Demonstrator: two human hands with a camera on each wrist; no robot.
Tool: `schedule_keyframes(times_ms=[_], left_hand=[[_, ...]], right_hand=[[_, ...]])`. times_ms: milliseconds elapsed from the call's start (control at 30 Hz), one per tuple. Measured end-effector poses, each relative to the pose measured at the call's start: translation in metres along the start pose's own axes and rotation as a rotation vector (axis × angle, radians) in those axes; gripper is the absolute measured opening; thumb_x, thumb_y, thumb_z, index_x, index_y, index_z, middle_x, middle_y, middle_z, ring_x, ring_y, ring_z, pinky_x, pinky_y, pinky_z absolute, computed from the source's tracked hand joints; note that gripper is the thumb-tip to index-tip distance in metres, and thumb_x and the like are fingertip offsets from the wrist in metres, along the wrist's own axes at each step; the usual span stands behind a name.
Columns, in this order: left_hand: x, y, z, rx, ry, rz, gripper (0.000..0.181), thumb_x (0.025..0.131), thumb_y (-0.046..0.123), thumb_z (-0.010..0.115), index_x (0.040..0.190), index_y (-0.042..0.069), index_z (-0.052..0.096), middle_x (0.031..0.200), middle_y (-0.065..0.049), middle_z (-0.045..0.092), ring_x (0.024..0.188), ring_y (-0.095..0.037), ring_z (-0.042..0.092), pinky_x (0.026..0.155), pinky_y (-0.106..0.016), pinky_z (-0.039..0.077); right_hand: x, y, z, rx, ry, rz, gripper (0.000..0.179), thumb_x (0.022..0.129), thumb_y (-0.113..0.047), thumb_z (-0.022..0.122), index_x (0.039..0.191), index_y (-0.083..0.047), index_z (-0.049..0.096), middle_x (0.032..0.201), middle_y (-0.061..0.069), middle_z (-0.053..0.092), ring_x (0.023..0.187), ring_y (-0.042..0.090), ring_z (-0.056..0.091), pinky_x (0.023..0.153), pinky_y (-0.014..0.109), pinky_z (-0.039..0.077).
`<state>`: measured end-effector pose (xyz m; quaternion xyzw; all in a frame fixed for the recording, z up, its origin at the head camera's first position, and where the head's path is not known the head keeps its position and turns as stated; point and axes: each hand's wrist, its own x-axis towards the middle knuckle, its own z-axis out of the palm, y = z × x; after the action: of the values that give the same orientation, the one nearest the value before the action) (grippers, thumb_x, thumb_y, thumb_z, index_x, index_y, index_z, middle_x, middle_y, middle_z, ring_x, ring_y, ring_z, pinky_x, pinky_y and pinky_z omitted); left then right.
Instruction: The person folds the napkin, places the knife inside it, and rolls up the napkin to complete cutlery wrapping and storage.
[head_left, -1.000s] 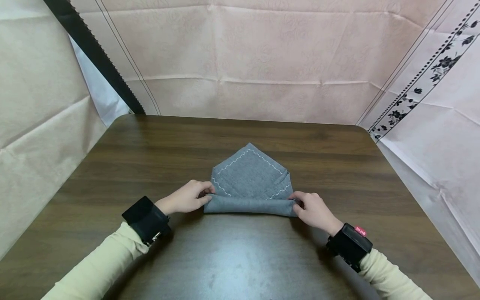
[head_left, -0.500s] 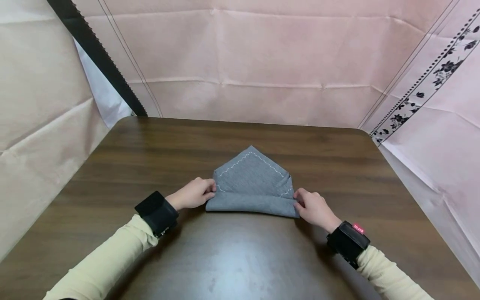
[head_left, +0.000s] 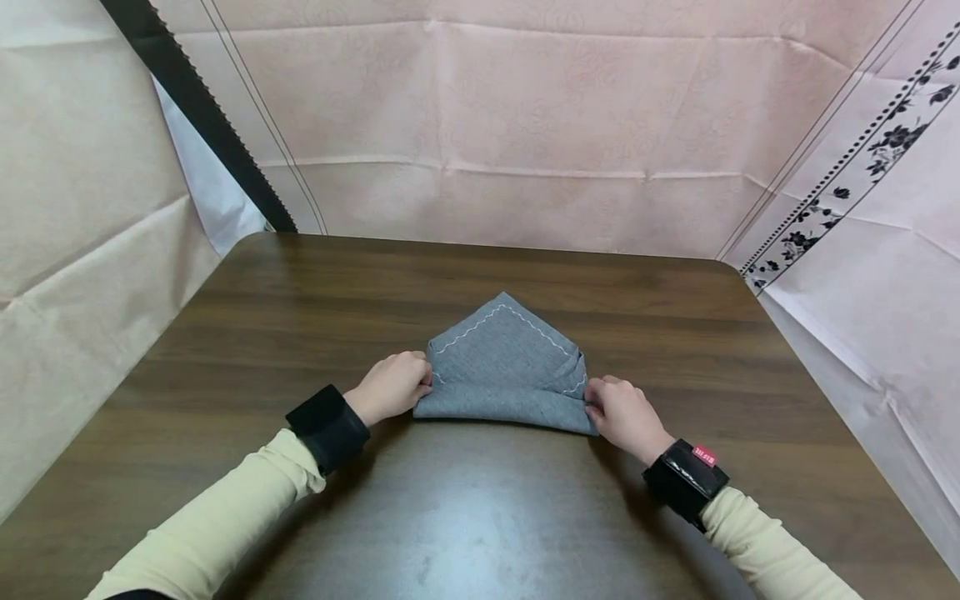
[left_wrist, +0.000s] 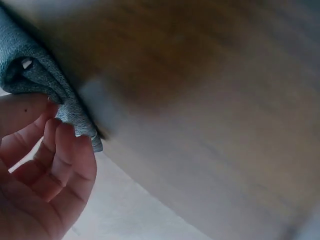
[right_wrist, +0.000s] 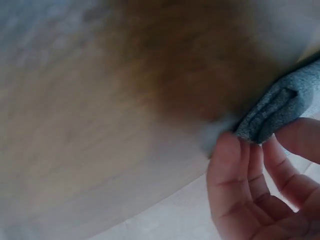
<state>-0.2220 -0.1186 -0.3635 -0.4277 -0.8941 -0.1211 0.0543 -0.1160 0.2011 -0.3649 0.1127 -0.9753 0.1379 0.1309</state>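
Note:
A grey-blue cloth (head_left: 506, 354) with wavy white stitching lies on the table, its far end coming to a point. Its near side is folded over into a thick flat roll (head_left: 502, 404). My left hand (head_left: 393, 385) pinches the left end of this roll between thumb and curled fingers; the left wrist view shows the layered cloth edge (left_wrist: 37, 65) at the fingertips. At the opposite end, my right hand (head_left: 624, 417) pinches the roll in the same way. Coiled layers of the right end (right_wrist: 280, 107) show between thumb and fingers in the right wrist view.
The brown wooden table (head_left: 465, 508) has rounded far corners. Behind it hangs a pale pink sheet (head_left: 525, 108) with creases, and a floral-bordered sheet (head_left: 885, 158) drapes on the right. Black bands (head_left: 330, 429) wrap both wrists.
The near roll has turned slightly away from me and now covers more of the lower stitching. My left hand has shifted a little forward and its fingers have curled in closer.

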Motion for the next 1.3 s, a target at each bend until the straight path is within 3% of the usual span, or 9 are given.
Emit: schedule_keyframes(times_ms=[100,233,367,467,600,900,1300], left_hand=[[-0.003,0.001,-0.001,0.038,0.004,0.056,0.012,0.081,0.002,0.061,0.072,0.008,0.065,0.069,-0.001,0.052,0.063,-0.012,0.050,0.056,-0.028,0.047],[-0.010,0.002,-0.004,0.043,-0.061,0.090,0.014,0.078,-0.003,0.056,0.080,0.005,0.067,0.071,-0.001,0.050,0.064,-0.014,0.047,0.056,-0.028,0.045],[-0.018,0.006,-0.010,0.035,-0.138,0.086,0.024,0.072,0.006,0.060,0.095,0.000,0.068,0.077,-0.003,0.048,0.069,-0.016,0.043,0.057,-0.030,0.041],[-0.021,0.008,-0.012,0.054,-0.161,0.073,0.035,0.071,0.017,0.066,0.101,-0.002,0.066,0.081,-0.004,0.047,0.073,-0.017,0.042,0.058,-0.030,0.041],[-0.020,0.009,-0.012,0.072,-0.155,0.067,0.033,0.072,0.022,0.071,0.096,0.000,0.066,0.079,-0.003,0.044,0.072,-0.017,0.040,0.058,-0.029,0.040],[-0.022,0.009,-0.010,0.029,-0.153,0.063,0.019,0.073,0.015,0.068,0.087,0.003,0.064,0.074,-0.001,0.044,0.067,-0.015,0.039,0.056,-0.029,0.038],[-0.040,0.015,-0.007,-0.033,-0.143,0.092,0.008,0.070,0.011,0.063,0.077,0.008,0.059,0.069,0.003,0.039,0.063,-0.014,0.035,0.054,-0.028,0.032]], right_hand=[[-0.001,0.000,0.000,-0.031,0.036,-0.062,0.009,0.072,0.002,0.067,0.070,-0.006,0.063,0.067,-0.001,0.050,0.059,0.011,0.046,0.053,0.031,0.044],[-0.005,0.002,-0.003,-0.051,0.031,-0.132,0.005,0.073,0.001,0.067,0.073,-0.005,0.068,0.068,0.000,0.052,0.059,0.010,0.048,0.053,0.029,0.045],[-0.011,0.006,-0.010,-0.052,-0.045,-0.133,0.013,0.076,-0.004,0.064,0.086,-0.002,0.071,0.080,0.002,0.054,0.068,0.013,0.049,0.056,0.028,0.045],[-0.015,0.008,-0.014,-0.061,-0.123,-0.108,0.025,0.075,-0.010,0.063,0.098,-0.002,0.070,0.091,0.004,0.053,0.079,0.017,0.048,0.060,0.030,0.044],[-0.017,0.008,-0.014,-0.085,-0.169,-0.135,0.036,0.072,-0.017,0.068,0.105,-0.001,0.066,0.098,0.006,0.051,0.088,0.020,0.048,0.064,0.033,0.047],[-0.019,0.008,-0.007,-0.114,-0.106,-0.198,0.033,0.073,-0.019,0.072,0.100,-0.001,0.065,0.092,0.004,0.051,0.086,0.018,0.049,0.069,0.033,0.048],[-0.034,-0.001,-0.007,-0.178,-0.058,-0.273,0.027,0.069,-0.017,0.068,0.092,-0.002,0.067,0.082,-0.001,0.046,0.076,0.012,0.044,0.057,0.027,0.046]])
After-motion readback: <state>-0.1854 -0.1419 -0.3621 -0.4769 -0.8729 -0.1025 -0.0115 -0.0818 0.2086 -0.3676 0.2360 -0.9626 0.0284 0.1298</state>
